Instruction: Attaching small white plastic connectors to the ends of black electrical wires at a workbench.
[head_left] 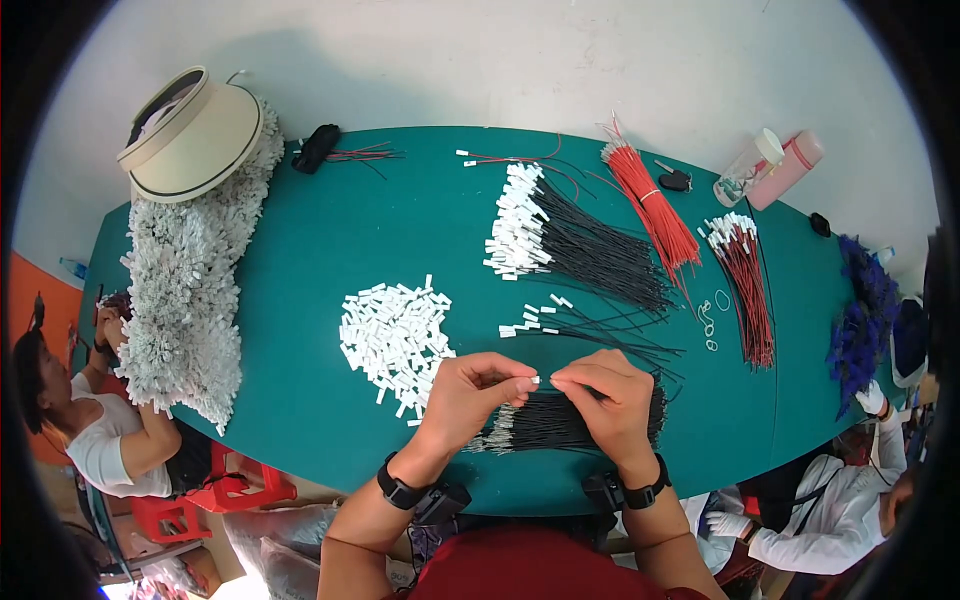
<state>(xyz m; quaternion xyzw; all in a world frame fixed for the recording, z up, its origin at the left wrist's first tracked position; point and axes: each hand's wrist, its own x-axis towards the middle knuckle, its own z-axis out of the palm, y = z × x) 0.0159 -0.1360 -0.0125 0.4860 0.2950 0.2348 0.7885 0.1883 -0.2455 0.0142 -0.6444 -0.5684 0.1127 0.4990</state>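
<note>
My left hand (470, 395) pinches a small white plastic connector housing (536, 380) between thumb and forefinger. Just right of it, the thumb and fingers of my right hand (612, 395) are closed on what looks like the end of a thin black wire; most of it is hidden. Beneath both hands lies a bundle of black wires (555, 425) with bare metal terminals at the left end. Beside my left hand is a heap of loose white housings (395, 335). Beyond my hands, several black wires with housings (545, 325) lie scattered, and behind them a larger bundle (600, 245) is fanned out.
Red wires (650, 205), a red-and-black bundle (745, 290), a key (675, 179) and a pink bottle (790, 168) are to the right. A white connector pile (185, 290) with a hat (200, 140) borders the left. People sit at both sides, near a blue bundle (865, 310) at right.
</note>
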